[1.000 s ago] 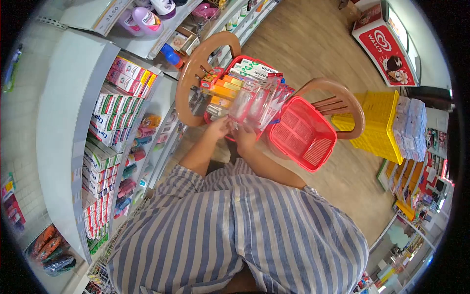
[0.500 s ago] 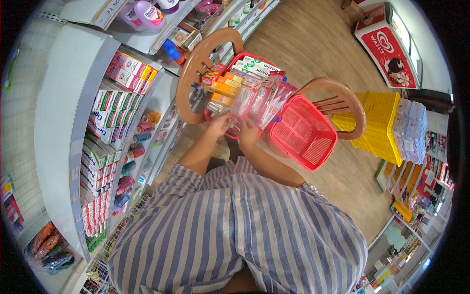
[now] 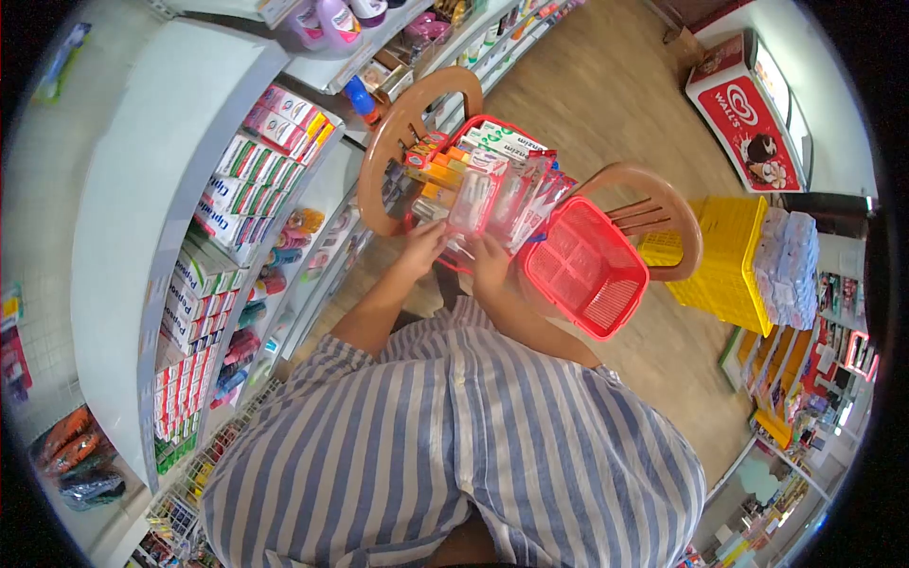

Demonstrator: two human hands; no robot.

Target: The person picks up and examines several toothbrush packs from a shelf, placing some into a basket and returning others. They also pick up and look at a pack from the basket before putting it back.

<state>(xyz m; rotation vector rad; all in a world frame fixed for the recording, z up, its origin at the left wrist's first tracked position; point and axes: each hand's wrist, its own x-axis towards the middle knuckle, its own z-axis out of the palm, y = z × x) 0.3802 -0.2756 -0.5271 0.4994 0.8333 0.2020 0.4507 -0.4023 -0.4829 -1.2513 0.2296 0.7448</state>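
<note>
My left hand [image 3: 425, 244] and my right hand [image 3: 490, 262] pinch the near edge of a clear plastic pack [image 3: 471, 204] with pink and white print, one at each side. Beneath and beyond the pack is a full red basket [image 3: 512, 124] on a brown chair. White and green boxes [image 3: 502, 141] lie at its far end, and orange boxes [image 3: 442, 174] along its left side. Several more clear and red packs [image 3: 536, 204] lean at its right. An empty red basket [image 3: 587, 268] sits on the right, by another chair.
Shelves [image 3: 123, 237] with stacked toothpaste boxes [image 3: 196, 305] run along the left. The second brown chair [image 3: 689, 225] has yellow crates [image 3: 724, 260] behind it. A red freezer [image 3: 748, 114] is at the back right. Wooden floor [image 3: 587, 95] shows between.
The clear pack has been raised and tipped up toward me, its printed face now showing more. The view has shifted slightly, so the shelves and baskets sit a little lower.
</note>
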